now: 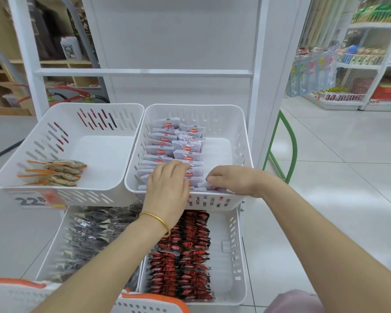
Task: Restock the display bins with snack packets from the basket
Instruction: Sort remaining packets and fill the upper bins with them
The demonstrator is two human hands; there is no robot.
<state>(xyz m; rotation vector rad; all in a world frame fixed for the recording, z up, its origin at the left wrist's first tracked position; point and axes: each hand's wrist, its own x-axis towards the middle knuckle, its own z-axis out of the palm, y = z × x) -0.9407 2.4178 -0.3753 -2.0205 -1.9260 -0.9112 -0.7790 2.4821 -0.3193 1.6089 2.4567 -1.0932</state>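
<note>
The upper right white bin (239, 132) holds two rows of pale lilac snack packets (185, 145) with red labels. My left hand (167, 184) lies palm down on the near packets of these rows, fingers together. My right hand (230, 179) is at the bin's near right corner, fingers pinched on a lilac packet (204, 184). The basket (145, 301), white with an orange rim, shows only at the bottom edge. Its contents are hidden.
The upper left bin (54, 132) holds a few orange-edged fish packets (61, 172). Below, one bin holds dark packets (93, 231) and another red-black packets (185, 256). A white shelf post (264, 86) and a green rail (289, 143) stand to the right, with tiled floor beyond.
</note>
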